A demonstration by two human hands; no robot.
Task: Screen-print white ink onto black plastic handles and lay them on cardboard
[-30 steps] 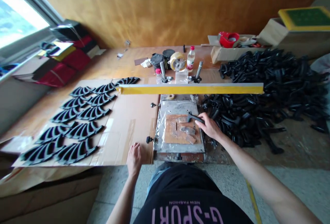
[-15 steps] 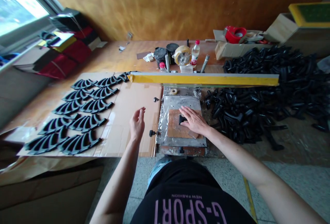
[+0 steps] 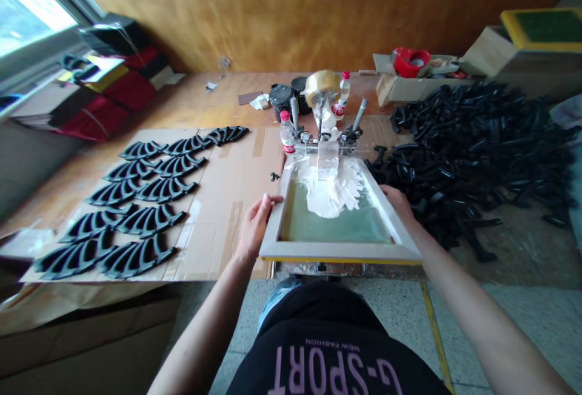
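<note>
A screen frame (image 3: 341,252) with a green mesh lies lowered over the metal base, hiding the wooden pad and the small black part. White paste (image 3: 334,195) is spread on the mesh, below a squeegee block (image 3: 328,160) at the frame's far end. My left hand (image 3: 257,222) is at the frame's left edge, fingers closed on its side. On the right edge, my right hand (image 3: 398,201) holds the frame's side, its fingers partly hidden.
Rows of black curved parts (image 3: 157,219) lie on cardboard (image 3: 218,213) at the left. A heap of black parts (image 3: 477,158) covers the right. Behind the frame stand bottles (image 3: 286,132), black tubs (image 3: 280,99) and a tape roll (image 3: 322,85).
The frame has swung down from its raised position onto the base. My right hand has left the black part and moved to the frame's right edge; my left hand has moved to its left edge.
</note>
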